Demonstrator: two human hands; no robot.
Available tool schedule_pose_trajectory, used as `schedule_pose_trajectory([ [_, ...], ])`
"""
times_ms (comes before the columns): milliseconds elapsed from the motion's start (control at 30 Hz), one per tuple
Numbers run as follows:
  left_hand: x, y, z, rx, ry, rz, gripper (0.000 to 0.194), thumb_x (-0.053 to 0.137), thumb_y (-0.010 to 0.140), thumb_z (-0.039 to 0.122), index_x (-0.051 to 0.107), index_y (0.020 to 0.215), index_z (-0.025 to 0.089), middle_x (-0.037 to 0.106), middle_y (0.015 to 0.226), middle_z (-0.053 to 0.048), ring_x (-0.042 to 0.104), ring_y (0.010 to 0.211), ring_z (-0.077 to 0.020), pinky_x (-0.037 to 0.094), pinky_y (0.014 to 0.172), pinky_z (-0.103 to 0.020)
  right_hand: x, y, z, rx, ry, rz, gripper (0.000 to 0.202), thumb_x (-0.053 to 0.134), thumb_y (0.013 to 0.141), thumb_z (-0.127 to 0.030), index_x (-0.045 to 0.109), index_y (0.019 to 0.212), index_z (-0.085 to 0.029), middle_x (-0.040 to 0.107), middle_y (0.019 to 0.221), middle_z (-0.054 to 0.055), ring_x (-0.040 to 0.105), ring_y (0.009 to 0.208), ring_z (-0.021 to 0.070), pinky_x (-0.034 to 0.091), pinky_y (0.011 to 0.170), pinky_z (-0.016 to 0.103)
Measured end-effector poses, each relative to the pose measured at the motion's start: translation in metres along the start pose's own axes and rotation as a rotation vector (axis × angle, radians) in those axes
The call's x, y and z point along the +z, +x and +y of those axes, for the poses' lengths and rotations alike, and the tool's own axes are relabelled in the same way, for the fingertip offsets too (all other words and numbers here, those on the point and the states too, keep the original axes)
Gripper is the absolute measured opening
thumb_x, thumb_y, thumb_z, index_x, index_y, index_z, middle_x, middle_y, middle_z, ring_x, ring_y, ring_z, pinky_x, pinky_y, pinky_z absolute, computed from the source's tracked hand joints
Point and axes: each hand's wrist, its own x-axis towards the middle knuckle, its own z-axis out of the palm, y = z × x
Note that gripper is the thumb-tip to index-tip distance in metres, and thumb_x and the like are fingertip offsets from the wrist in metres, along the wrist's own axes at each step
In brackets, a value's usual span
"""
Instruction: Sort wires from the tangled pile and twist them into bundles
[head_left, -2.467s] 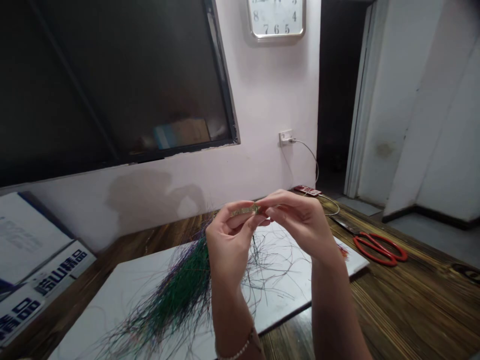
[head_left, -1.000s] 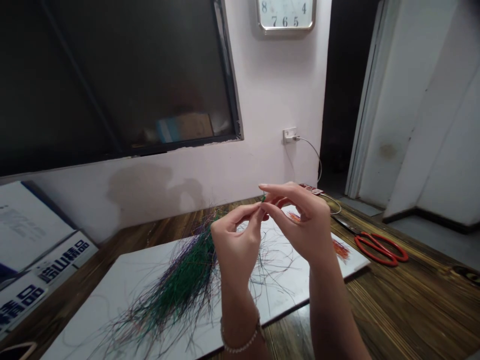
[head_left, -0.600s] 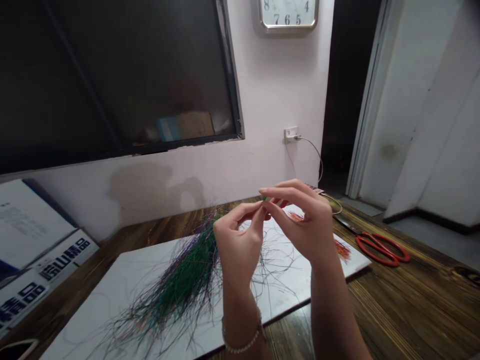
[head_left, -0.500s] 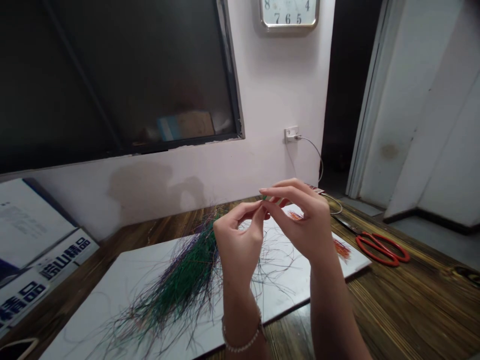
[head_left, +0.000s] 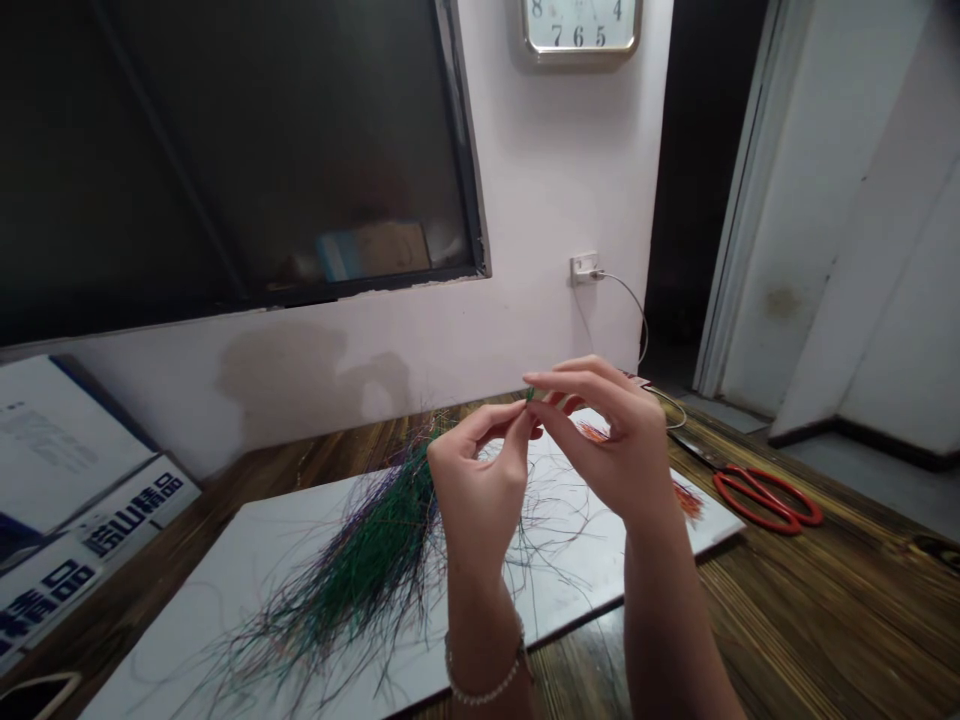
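Note:
My left hand [head_left: 484,470] is raised above the white board, its thumb and forefinger pinched on a thin green strand [head_left: 529,394]. My right hand [head_left: 611,435] meets it from the other side, thumb and forefinger around the same strand's upper end. Only a short green bit shows between the fingertips; whether it is wire or thread I cannot tell. Under and left of my hands lies a loose bundle of fine green and purple strands [head_left: 375,550], its ends fanned out. Right of my right wrist, a small bunch of orange strands [head_left: 686,498] shows partly.
The white board [head_left: 247,540] rests on a dark wooden table [head_left: 795,610]. Red-handled scissors [head_left: 769,498] lie at its right. A printed white box [head_left: 67,450] stands at the left. Behind are a wall socket [head_left: 585,268] with a white cable and a clock [head_left: 581,30].
My right forefinger and thumb have parted slightly, so a little more of the green strand shows. My left hand stays nearly still.

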Motion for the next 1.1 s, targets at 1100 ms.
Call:
schedule_pose_trajectory([
  [1100, -0.002, 0.001, 0.002, -0.001, 0.064, -0.071, 0.007, 0.065, 0.078, 0.023, 0.072, 0.077, 0.021, 0.068, 0.067, 0.000, 0.062, 0.062, -0.0109, 0.051, 0.061, -0.024, 0.000, 0.000, 0.019, 0.333, 0.671, -0.126, 0.013, 0.068, 0.077, -0.016, 0.074, 0.088, -0.020, 0.063, 0.085, 0.003, 0.061, 0.069, 0.0112, 0.055, 0.058, 0.026],
])
